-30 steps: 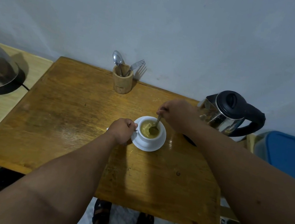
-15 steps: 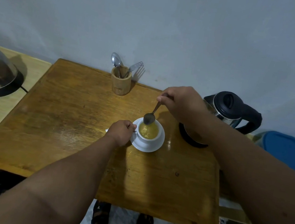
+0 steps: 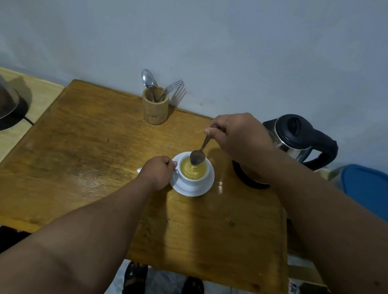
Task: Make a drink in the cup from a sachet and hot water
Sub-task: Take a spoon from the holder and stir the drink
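Head view only. Cup [image 3: 193, 171] sits on its saucer [image 3: 192, 189], mid-table [image 3: 87, 156], filled near the brim with yellow drink. Left hand [image 3: 158, 173] is curled closed at the cup's handle side; handle itself is hidden, so I can't tell if it's actually gripped. Right hand [image 3: 237, 135] pinches the spoon [image 3: 199, 154] by the top of its stem, bowl hanging just over the liquid at the far rim. Kettle [image 3: 294, 138] is behind the right wrist, on its base.

Handling call: ceramic, rigid, breakable, likely hot on the wall. Full cup means slosh risk; glazed saucer on varnished wood probably slides. Hold by the handle or lift the saucer rim, keep level. Spoon is light, stiff, wet: expect drips.
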